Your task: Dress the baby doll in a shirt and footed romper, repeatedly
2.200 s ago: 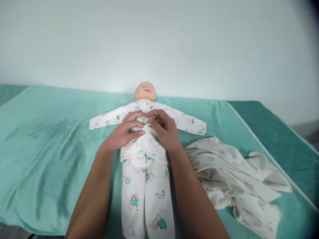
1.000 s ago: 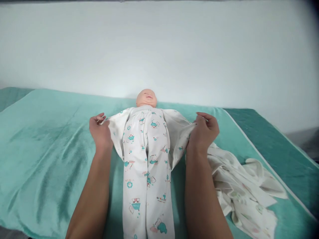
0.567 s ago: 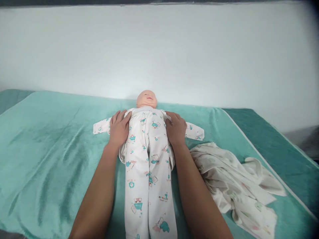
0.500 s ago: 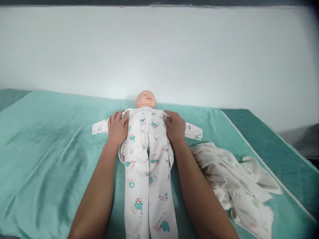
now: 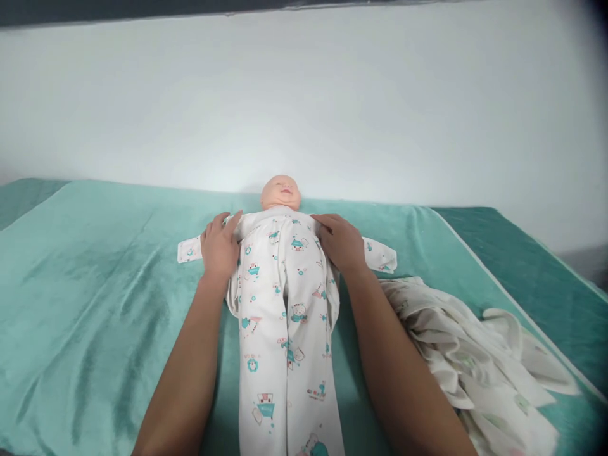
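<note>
A baby doll (image 5: 280, 192) lies on its back on a teal blanket (image 5: 95, 272), head toward the wall. It wears white printed trousers (image 5: 285, 329) pulled high and a matching white top (image 5: 380, 256), open at the front, with the sleeves spread out to both sides. My left hand (image 5: 219, 248) rests on the doll's shoulder at the left, fingers closed on the edge of the top. At the other shoulder my right hand (image 5: 342, 242) grips the top's edge in the same way. Both forearms run alongside the doll's body.
A crumpled cream cloth with a faint print (image 5: 479, 361) lies to the right of the doll, close to my right forearm. A darker teal mattress edge (image 5: 532, 253) shows at the right. A plain white wall (image 5: 304, 101) stands right behind the doll's head.
My hands left the doll's chest, spread the top's front panels wide to both sides, then came in to the shoulders. The front now lies open and the sleeves lie flat.
</note>
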Tool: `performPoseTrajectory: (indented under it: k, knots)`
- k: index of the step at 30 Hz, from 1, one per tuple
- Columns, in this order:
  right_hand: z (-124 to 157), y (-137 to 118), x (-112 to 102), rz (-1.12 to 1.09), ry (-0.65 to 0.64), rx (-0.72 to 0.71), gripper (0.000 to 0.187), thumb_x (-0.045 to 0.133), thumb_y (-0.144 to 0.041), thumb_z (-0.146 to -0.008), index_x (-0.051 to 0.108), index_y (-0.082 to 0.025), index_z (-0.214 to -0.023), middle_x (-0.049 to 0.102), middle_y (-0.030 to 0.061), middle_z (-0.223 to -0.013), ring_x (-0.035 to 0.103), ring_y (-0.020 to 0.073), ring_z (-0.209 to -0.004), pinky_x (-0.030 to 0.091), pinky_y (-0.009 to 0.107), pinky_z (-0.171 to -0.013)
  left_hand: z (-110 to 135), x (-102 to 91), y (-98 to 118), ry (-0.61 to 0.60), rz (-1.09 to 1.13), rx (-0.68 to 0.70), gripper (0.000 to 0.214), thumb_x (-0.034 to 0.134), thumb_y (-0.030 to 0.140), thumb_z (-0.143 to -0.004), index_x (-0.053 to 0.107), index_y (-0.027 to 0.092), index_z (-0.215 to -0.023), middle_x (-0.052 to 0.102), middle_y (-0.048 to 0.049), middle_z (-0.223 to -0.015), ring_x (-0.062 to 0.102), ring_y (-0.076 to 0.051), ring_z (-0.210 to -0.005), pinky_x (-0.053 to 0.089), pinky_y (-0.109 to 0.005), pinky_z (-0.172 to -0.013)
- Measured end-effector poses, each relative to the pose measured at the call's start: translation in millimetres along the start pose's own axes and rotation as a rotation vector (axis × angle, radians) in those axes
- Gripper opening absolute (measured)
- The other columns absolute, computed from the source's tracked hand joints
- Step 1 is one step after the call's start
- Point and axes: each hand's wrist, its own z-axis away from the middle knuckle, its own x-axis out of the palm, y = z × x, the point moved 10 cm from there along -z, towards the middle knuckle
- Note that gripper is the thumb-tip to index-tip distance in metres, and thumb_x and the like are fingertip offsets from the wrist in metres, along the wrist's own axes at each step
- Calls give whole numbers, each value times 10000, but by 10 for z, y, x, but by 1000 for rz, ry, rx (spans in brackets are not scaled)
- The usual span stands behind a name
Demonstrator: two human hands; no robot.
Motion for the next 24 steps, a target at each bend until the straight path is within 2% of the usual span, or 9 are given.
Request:
performPoseTrajectory:
  k: [2,4,10,13,16,18,20,22,24]
  knots:
    - [-23,156,-25,18,4,92,457,431,-192,-904,770,-302,-1191,720,9,-1304,650,273,-1180,482,410,-985,4,3,20,-5,-17,20,605,393,77,-914,635,369,-1386,563,-21,-1491,519,-280,-1329,443,-450,-1059]
    - [-32,265,-65,34,31,148,455,437,-175,-879,791,-296,-1137,726,11,-1288,654,276,-1175,484,406,-974,1,21,15,-34,-35,6,571,387,107,-932,639,343,-1387,580,-38,-1475,512,-296,-1338,433,-470,-1076]
    - [-12,367,-124,47,96,202,450,427,-159,-869,807,-267,-1085,741,48,-1251,660,283,-1163,479,414,-982,-15,30,-170,-95,0,-148,530,375,213,-971,578,259,-1458,644,-91,-1396,551,-326,-1309,383,-527,-1137]
    - [-14,419,-144,22,134,215,425,445,-148,-841,808,-256,-1033,748,59,-1220,671,280,-1134,491,422,-977,-34,-9,-182,-39,88,-107,562,364,148,-940,590,267,-1441,631,-70,-1408,593,-281,-1266,420,-473,-1111]
    - [-29,320,-186,9,216,106,415,446,-103,-793,799,-224,-974,749,76,-1200,675,282,-1123,484,463,-1021,-39,-32,-105,8,130,-18,586,370,72,-890,674,303,-1333,618,-31,-1412,611,-238,-1241,439,-415,-1092]
    - [-9,142,-231,-11,295,-25,412,446,-84,-780,789,-204,-975,747,97,-1201,661,289,-1157,453,502,-1081,-36,6,-78,-22,81,-19,565,380,81,-894,702,309,-1299,638,-42,-1377,610,-265,-1234,425,-450,-1105]
    - [46,-99,-257,-78,345,-177,413,442,-88,-809,774,-195,-1029,743,113,-1210,648,280,-1189,444,506,-1112,-33,53,-54,-73,13,-28,540,391,123,-924,680,303,-1343,648,-72,-1362,596,-304,-1245,401,-505,-1123]
    - [105,-350,-229,-193,310,-323,417,429,-115,-868,747,-202,-1124,731,110,-1243,642,255,-1214,468,472,-1106,-33,70,-15,-99,-12,-17,545,391,132,-937,650,311,-1383,629,-76,-1403,576,-309,-1273,379,-522,-1143]
    - [140,-523,-170,-320,220,-393,399,429,-177,-934,712,-227,-1211,714,91,-1293,637,233,-1235,492,441,-1087,-36,62,22,-96,7,1,578,388,90,-919,650,338,-1370,590,-38,-1468,555,-279,-1307,365,-494,-1165]
